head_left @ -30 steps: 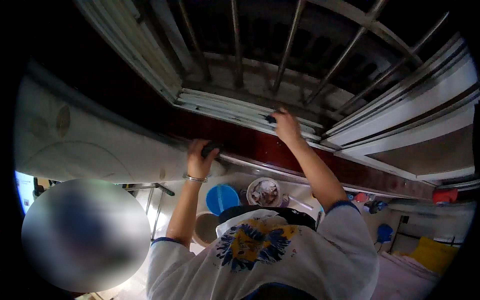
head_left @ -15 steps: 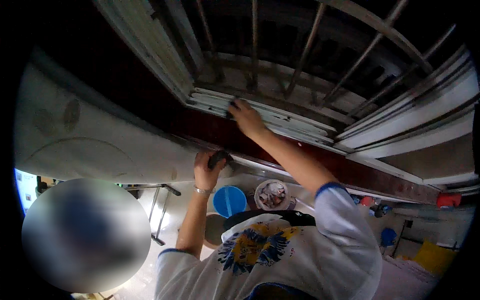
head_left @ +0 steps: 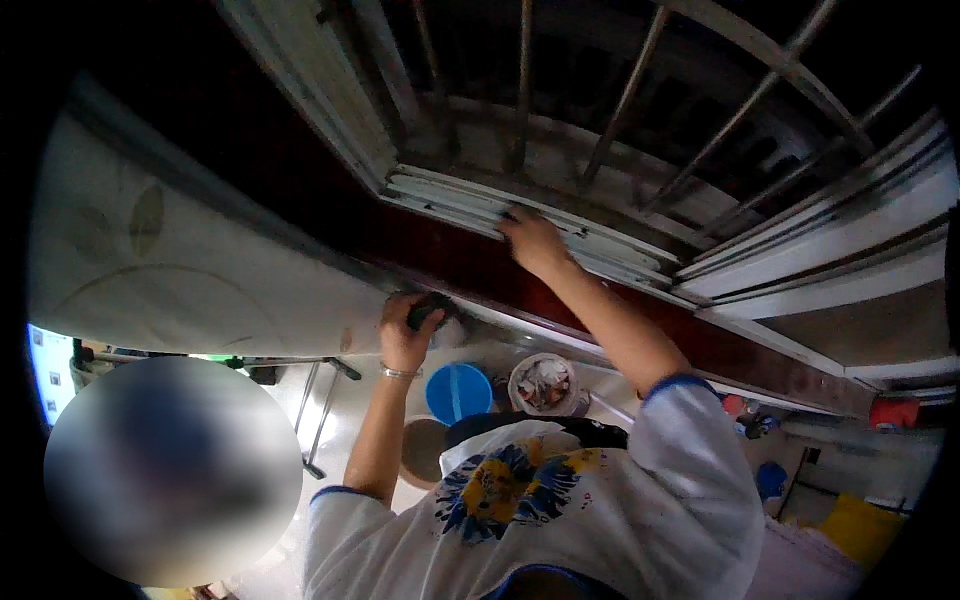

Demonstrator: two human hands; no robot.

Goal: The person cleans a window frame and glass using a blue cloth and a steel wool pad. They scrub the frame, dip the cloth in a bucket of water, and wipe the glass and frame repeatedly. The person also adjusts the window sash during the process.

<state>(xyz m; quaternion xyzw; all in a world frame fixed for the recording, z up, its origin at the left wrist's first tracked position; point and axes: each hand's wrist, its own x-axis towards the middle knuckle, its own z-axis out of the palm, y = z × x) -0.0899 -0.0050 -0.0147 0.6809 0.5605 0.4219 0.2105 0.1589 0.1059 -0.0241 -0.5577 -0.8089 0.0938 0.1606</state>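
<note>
My right hand (head_left: pixel 538 243) presses on the white window track (head_left: pixel 450 199) along the dark red sill (head_left: pixel 440 238). Its fingers are curled over a small dark thing, mostly hidden, that I cannot make out. Below the sill, close to the wall, my left hand (head_left: pixel 402 338) is closed round a crumpled dark cloth (head_left: pixel 428 311). A bracelet circles my left wrist.
Metal bars (head_left: pixel 625 95) stand beyond the track. Beneath my arms are a blue bucket (head_left: pixel 458 392), a pail of rubbish (head_left: pixel 545 385) and a round brown container (head_left: pixel 425 452). A patterned pale panel (head_left: pixel 190 270) rises on the left. White window frames (head_left: pixel 830 265) are at right.
My right hand has slid to the right along the window track. My left hand, still holding the dark cloth, has shifted slightly left.
</note>
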